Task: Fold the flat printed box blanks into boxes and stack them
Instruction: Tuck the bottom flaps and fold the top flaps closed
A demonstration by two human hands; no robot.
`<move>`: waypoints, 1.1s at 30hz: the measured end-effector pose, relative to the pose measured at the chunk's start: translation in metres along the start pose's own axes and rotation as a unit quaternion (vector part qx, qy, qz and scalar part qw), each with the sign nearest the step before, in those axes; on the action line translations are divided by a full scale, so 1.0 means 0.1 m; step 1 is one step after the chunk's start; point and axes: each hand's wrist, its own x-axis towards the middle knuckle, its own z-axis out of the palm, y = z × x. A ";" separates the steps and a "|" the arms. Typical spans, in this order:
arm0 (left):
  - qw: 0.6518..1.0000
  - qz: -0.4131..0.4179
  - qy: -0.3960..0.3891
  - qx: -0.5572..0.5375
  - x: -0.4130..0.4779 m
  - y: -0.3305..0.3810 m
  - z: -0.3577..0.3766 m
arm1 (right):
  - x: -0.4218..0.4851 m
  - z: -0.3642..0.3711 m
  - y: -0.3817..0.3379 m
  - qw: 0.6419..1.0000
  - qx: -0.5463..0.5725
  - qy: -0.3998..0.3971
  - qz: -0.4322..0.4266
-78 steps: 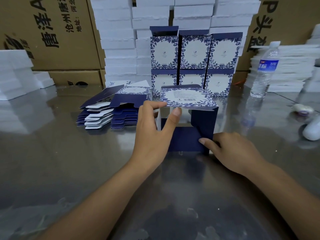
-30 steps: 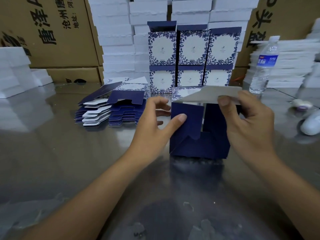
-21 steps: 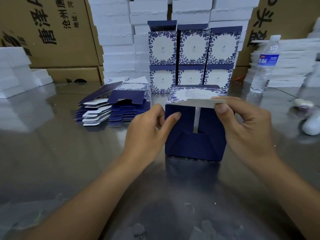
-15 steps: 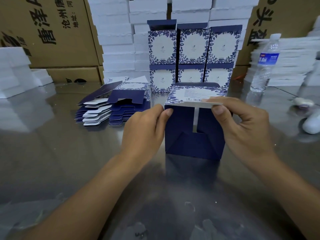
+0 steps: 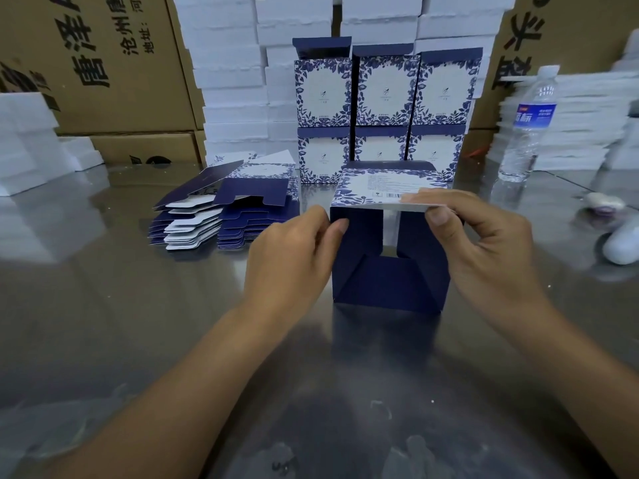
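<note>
- The box (image 5: 387,281) stands on the table (image 5: 138,323) in front of me, its open end towards me with three navy flaps folded in, and the stack (image 5: 383,108) just behind
- My left hand (image 5: 290,261) pinches its upper left corner between thumb and forefinger
- My right hand (image 5: 484,243) pinches the last flap (image 5: 387,206) near its right end, fingers curled over it
- I judge it to be thin card: light, springy, easily creased, glossy enough to slip
- Best held at corners and fold lines, not mid-panel, or the walls may buckle
</note>
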 end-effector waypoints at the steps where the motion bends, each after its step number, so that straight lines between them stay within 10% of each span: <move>1: 1.000 -0.007 -0.025 -0.009 -0.01 0.00 0.00 | 0.00 -0.01 0.01 1.000 -0.004 0.007 0.004; 33: 0.977 -0.063 -0.202 -0.016 -0.02 -0.18 0.09 | 0.02 -0.03 0.04 1.000 -0.001 -0.019 -0.001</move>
